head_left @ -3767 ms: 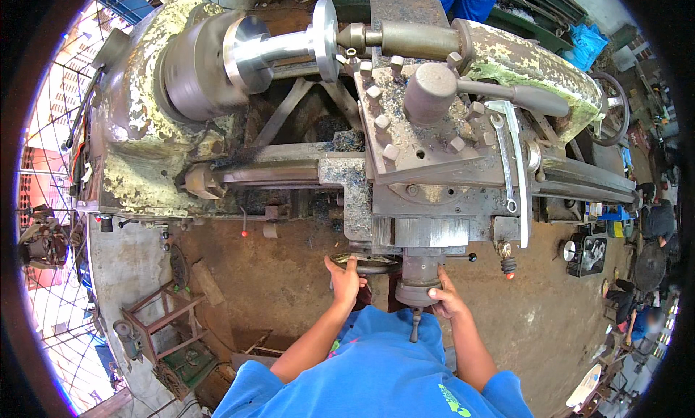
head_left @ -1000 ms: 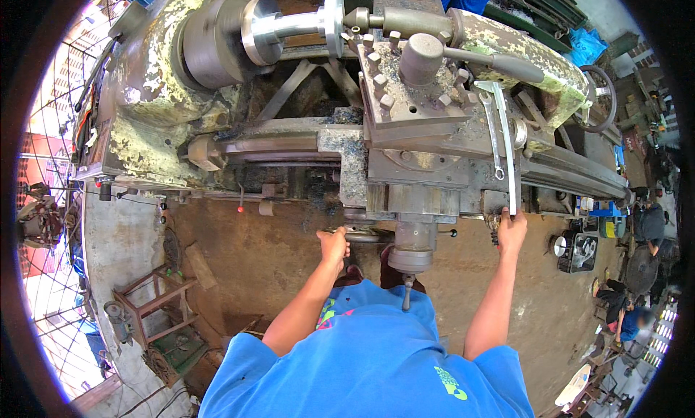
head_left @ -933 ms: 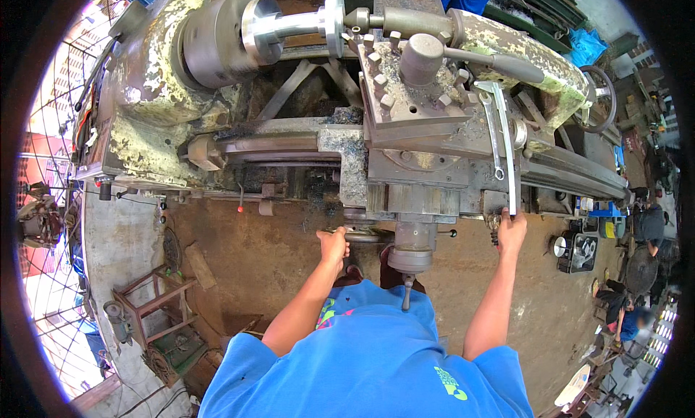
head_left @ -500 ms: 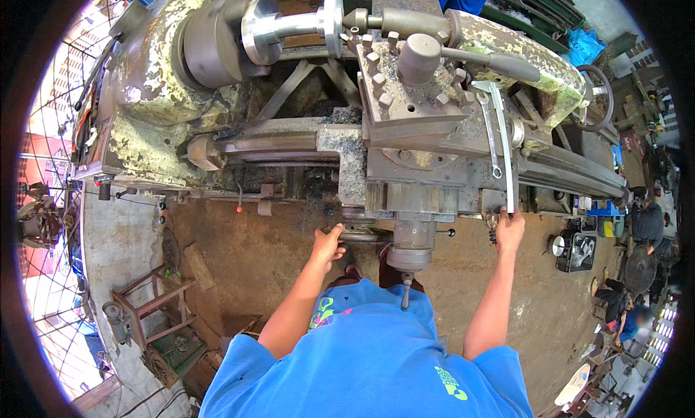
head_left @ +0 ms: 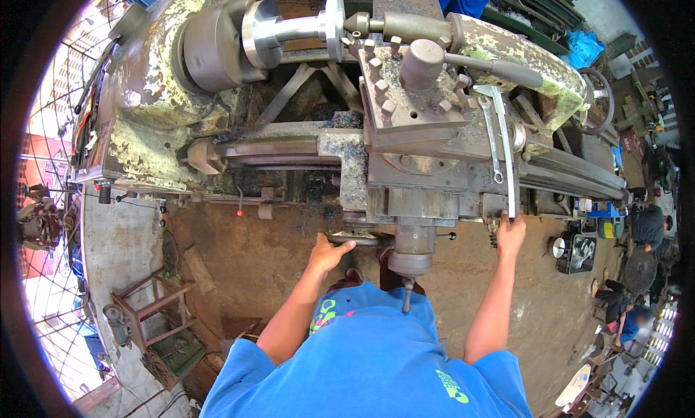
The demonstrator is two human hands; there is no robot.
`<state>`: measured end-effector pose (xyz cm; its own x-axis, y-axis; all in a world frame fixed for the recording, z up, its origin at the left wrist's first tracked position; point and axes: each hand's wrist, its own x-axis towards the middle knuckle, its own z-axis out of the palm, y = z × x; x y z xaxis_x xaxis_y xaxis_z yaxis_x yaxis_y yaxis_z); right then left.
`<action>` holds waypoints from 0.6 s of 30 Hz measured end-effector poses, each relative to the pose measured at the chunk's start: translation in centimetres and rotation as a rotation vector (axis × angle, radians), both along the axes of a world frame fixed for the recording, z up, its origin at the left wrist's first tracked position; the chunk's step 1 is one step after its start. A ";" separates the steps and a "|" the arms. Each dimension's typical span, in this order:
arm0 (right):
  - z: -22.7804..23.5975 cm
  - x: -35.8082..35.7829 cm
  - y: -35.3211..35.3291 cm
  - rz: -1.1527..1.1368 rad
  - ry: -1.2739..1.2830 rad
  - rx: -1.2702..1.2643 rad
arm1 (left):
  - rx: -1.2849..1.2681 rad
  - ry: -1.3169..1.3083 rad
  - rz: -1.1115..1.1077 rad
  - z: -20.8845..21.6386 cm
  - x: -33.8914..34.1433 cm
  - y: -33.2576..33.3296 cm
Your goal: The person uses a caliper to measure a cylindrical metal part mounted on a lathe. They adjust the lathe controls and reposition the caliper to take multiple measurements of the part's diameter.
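Observation:
My left hand [head_left: 329, 254] is closed round the left rim of a dark handwheel [head_left: 371, 240] on the front of the lathe carriage, its thumb lying along the rim. At the carriage's right front, my right hand [head_left: 511, 233] is closed beside the lower end of a steel vernier caliper [head_left: 504, 146]; what its fingers grip is hidden. A combination wrench [head_left: 492, 139] lies alongside the caliper on the carriage. A shiny spool-shaped metal workpiece [head_left: 298, 29] sits between the chuck [head_left: 212, 50] and the tailstock centre [head_left: 356, 23].
The tool post [head_left: 422, 65], with several square-headed bolts and a long handle, stands above the carriage. A ball-ended crank handle [head_left: 407, 295] juts toward my body. Metal chips lie on the machine. A wooden stand [head_left: 163, 309] is at left; another person [head_left: 637, 324] is far right.
My left hand has closed onto the handwheel's rim; earlier its fingers were loosely curled beside it. My right hand stays nearly in place, and the view has shifted slightly.

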<state>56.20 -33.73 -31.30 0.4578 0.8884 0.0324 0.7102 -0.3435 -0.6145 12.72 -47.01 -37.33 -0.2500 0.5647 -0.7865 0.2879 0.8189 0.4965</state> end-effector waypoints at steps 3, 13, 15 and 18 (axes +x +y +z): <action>-0.4 0.3 0.0 -0.009 0.025 -0.001 | 0.008 -0.004 -0.021 -0.7 -0.3 0.0; -0.1 0.2 -0.1 0.001 0.007 -0.005 | 0.046 0.005 -0.023 -1.9 -0.6 -0.3; -0.2 0.3 0.0 0.007 0.000 -0.005 | 0.037 0.019 -0.018 -1.2 -0.4 -0.2; -0.5 0.5 0.0 0.003 -0.015 -0.022 | 0.015 0.025 -0.008 -0.1 -0.2 -0.1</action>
